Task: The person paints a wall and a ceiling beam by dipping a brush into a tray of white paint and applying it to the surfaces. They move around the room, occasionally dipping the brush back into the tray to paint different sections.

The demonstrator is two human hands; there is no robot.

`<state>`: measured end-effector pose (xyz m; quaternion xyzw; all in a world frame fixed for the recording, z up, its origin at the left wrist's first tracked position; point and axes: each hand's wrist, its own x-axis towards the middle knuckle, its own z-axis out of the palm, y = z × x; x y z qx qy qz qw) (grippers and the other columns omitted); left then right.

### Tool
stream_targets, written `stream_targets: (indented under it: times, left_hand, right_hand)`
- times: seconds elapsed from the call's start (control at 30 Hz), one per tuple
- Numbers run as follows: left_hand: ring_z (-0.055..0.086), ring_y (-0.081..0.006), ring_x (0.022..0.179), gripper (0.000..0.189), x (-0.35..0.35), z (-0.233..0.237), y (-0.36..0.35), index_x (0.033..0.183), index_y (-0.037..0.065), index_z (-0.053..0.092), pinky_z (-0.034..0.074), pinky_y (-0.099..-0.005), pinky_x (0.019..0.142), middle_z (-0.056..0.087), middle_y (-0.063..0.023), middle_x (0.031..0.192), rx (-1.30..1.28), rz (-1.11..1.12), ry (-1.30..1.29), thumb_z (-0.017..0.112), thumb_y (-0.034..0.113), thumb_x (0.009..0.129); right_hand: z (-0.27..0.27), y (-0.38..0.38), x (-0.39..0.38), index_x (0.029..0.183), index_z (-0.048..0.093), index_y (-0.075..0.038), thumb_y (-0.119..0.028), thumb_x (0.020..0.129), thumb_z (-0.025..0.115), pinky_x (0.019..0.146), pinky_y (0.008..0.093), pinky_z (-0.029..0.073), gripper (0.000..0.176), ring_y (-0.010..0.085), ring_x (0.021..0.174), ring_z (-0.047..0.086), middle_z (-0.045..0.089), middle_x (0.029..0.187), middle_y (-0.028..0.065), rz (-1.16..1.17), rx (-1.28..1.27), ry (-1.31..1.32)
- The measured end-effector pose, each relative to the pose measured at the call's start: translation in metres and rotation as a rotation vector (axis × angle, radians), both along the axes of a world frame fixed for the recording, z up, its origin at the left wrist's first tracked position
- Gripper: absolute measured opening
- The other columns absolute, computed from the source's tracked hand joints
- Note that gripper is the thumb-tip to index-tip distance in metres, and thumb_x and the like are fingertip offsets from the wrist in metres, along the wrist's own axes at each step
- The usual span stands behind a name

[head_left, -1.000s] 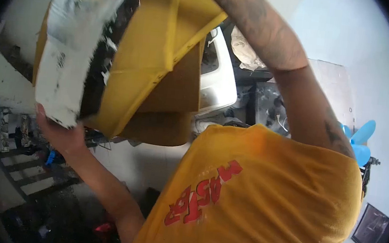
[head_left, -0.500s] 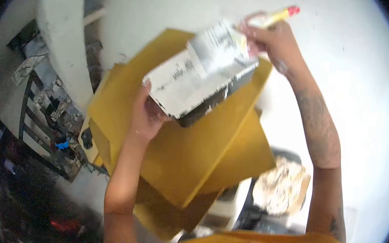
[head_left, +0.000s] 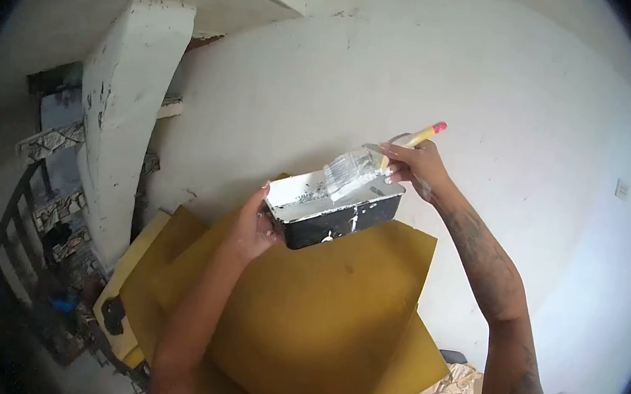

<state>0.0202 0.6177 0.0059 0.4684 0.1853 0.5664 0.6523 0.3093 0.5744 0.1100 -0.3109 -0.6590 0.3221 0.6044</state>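
While left-hand fingers pinch the tray, right-hand fingers pinch the brush, seemingly loading it; any lift calls for steadiness.

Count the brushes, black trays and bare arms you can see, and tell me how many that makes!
Brush: 1
Black tray: 1
Bare arms: 2, left arm and right arm
Total: 4

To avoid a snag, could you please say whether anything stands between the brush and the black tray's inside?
Nothing visible does: the right hand holds the brush right at the open top of the black tray.
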Motion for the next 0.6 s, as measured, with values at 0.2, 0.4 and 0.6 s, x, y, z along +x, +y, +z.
stream_targets:
  times: [0.2, 0.4, 0.6]
  left_hand:
    - [0.054, -0.0149, 0.068, 0.046, -0.005, 0.010, 0.028, 0.104, 0.014, 0.054, 0.039, -0.0272, 0.049, 0.057, -0.0036, 0.088, -0.024, -0.205, 0.024, 0.054, 0.053, 0.080]
    - [0.054, -0.0143, 0.070, 0.048, -0.003, 0.008, 0.020, 0.109, 0.014, 0.052, 0.039, -0.0258, 0.049, 0.058, -0.0014, 0.089, -0.114, -0.233, 0.062, 0.054, 0.054, 0.080]
    - [0.057, -0.0208, 0.094, 0.055, -0.015, 0.007, 0.011, 0.115, 0.010, 0.052, 0.049, -0.0354, 0.072, 0.058, -0.0069, 0.109, -0.159, -0.208, 0.006, 0.058, 0.051, 0.079]
  right_hand:
    - [0.012, -0.012, -0.007, 0.088, 0.058, 0.003, -0.017, 0.079, 0.068, 0.048, 0.0266, 0.054, 0.025, 0.0140, 0.053, 0.058, 0.059, 0.068, 0.0074, -0.092, -0.114, -0.020]
    - [0.014, -0.021, -0.011, 0.090, 0.056, 0.002, -0.012, 0.081, 0.061, 0.051, 0.0258, 0.053, 0.018, 0.0132, 0.057, 0.059, 0.058, 0.071, 0.0066, -0.060, -0.130, 0.005]
    - [0.013, -0.013, -0.004, 0.091, 0.056, 0.002, -0.009, 0.079, 0.062, 0.051, 0.0255, 0.053, 0.017, 0.0123, 0.058, 0.059, 0.057, 0.071, 0.0055, 0.058, -0.173, 0.008]
